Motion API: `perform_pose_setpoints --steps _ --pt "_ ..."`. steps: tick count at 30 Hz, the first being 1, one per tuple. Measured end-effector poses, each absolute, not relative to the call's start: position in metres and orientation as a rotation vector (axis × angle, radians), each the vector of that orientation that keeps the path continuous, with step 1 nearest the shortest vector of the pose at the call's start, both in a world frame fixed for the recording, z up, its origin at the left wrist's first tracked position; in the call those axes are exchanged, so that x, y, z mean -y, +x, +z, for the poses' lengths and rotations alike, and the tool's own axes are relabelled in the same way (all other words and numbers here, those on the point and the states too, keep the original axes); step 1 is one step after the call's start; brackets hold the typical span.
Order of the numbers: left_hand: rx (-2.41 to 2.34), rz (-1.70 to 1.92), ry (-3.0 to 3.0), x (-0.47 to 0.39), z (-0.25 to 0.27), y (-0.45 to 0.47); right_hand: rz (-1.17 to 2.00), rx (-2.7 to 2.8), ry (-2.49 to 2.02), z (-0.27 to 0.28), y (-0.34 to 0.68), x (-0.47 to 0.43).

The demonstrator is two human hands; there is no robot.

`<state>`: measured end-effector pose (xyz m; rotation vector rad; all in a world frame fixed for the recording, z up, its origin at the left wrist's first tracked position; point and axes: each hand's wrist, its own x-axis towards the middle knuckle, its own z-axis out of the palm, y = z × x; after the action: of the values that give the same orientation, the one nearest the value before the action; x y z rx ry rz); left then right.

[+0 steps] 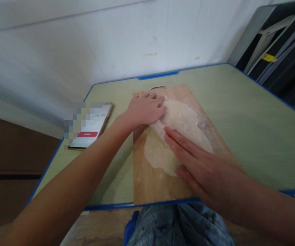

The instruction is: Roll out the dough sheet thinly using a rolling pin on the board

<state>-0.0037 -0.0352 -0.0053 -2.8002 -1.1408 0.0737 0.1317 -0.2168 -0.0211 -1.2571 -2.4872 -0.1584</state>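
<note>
A thin, uneven sheet of dough lies spread on a wooden cutting board. My left hand rests palm down at the dough's upper left edge, its fingers stretched out and slightly apart. Across the middle of the dough lies my right hand, with fingers straight and side by side, tips pointing up and left. A pale band runs between the two hands; whether it is a fold of dough or a floured rod I cannot tell. Both palms' undersides are hidden. White flour dusts the board's right side.
The board stands on a pale green table with a blue rim. Left of it lies a smartphone with its screen lit. A white wall rises behind the table, and dark flat panels lean at the right.
</note>
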Motion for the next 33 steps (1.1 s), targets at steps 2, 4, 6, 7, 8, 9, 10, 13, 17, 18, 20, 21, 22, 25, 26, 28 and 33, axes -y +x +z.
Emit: perform_pose_setpoints --steps 2,4,6,7,8,9,10,13,17,18,20,21,22,25,26,28,33 --pt "1.243 0.129 -2.789 0.031 -0.004 0.016 -0.109 2.464 -1.344 -0.022 0.14 0.216" --pt "1.238 0.169 -2.817 0.031 -0.002 0.028 -0.059 2.443 -1.404 -0.023 0.144 0.217" --pt "1.21 0.195 -2.845 0.034 -0.001 0.027 -0.068 2.433 -1.401 -0.023 0.141 0.219" --pt "1.2 0.208 -2.852 0.037 0.0 0.021 -0.096 2.436 -1.378 -0.023 0.138 0.22" --pt "1.19 0.221 -2.857 0.04 0.001 0.012 -0.125 2.452 -1.345 -0.023 0.133 0.222" --pt "1.182 0.225 -2.857 0.045 0.002 0.002 -0.152 2.471 -1.304 -0.023 0.128 0.223" --pt "1.176 0.224 -2.857 0.049 0.002 -0.008 -0.168 2.493 -1.261 -0.023 0.123 0.224" --pt "1.18 0.219 -2.859 0.057 0.004 -0.028 -0.145 2.549 -1.152 -0.024 0.117 0.224" --pt "1.236 0.22 -2.85 0.049 0.003 -0.013 -0.094 2.507 -1.243 -0.028 0.131 0.219" --pt "1.248 0.214 -2.848 0.045 0.002 -0.003 -0.058 2.477 -1.291 -0.028 0.137 0.218" --pt "1.251 0.218 -2.855 0.036 0.001 0.016 0.051 2.426 -1.357 -0.025 0.147 0.216" --pt "1.24 0.223 -2.862 0.032 0.001 0.024 0.103 2.407 -1.371 -0.024 0.15 0.215" --pt "1.226 0.226 -2.87 0.03 0.001 0.029 0.136 2.396 -1.379 -0.022 0.152 0.216" --pt "1.19 0.212 -2.88 0.035 0.001 0.026 0.083 2.407 -1.369 -0.019 0.147 0.218" --pt "1.182 0.205 -2.879 0.04 0.001 0.018 0.022 2.431 -1.349 -0.019 0.142 0.22" --pt "1.184 0.197 -2.875 0.051 0.003 -0.003 -0.108 2.5 -1.262 -0.018 0.13 0.221" --pt "1.242 0.211 -2.866 0.066 0.005 -0.034 -0.182 2.587 -1.132 -0.019 0.118 0.22"
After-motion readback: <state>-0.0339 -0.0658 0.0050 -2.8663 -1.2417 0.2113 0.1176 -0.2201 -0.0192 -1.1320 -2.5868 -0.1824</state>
